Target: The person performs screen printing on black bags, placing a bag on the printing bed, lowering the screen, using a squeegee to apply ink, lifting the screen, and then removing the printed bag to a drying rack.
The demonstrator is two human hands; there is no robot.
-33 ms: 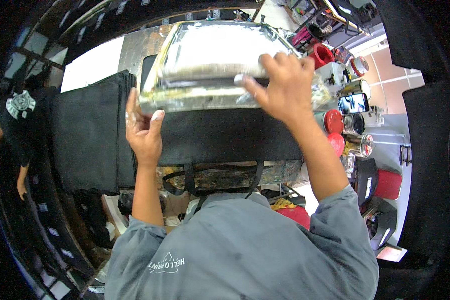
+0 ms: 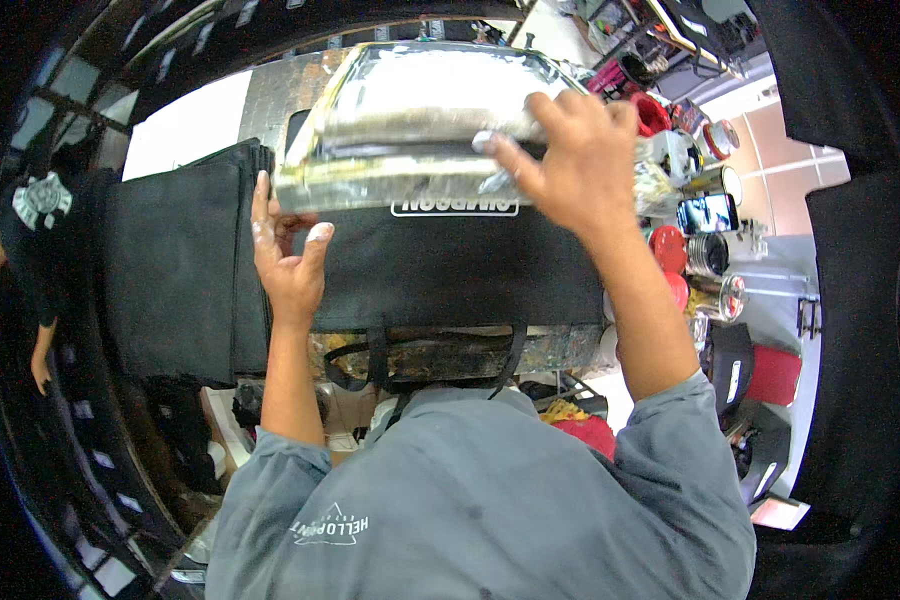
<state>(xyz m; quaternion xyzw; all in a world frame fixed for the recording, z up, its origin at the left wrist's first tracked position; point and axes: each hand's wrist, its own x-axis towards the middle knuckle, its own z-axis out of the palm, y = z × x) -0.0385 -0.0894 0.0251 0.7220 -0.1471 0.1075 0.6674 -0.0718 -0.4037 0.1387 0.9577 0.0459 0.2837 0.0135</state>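
Observation:
A tape-edged screen printing frame (image 2: 370, 183) is tilted above a black fabric bag (image 2: 450, 270), with white ink spread across its inside. My left hand (image 2: 288, 265) is at the frame's near left corner: the index finger lies along the side, other fingers curl under the edge, and the thumb stands off. Inside the frame, my right hand (image 2: 585, 165) bends over the right end of a blurred squeegee (image 2: 410, 128), thumb in front and fingers behind. White ink marks both thumbs. Below the frame's near edge, a white-outlined print (image 2: 455, 206) shows on the bag.
Left of the bag lies a stack of black fabric bags (image 2: 175, 265). Jars and red-lidded tubs (image 2: 667, 250) line the right edge, beside a propped phone (image 2: 707, 213). Bag handles (image 2: 375, 355) hang over the table's front. Another person (image 2: 45, 270) stands at far left.
The frame's near edge has risen slightly and shifted away, uncovering the white print on the bag. Both hands have moved a little with it.

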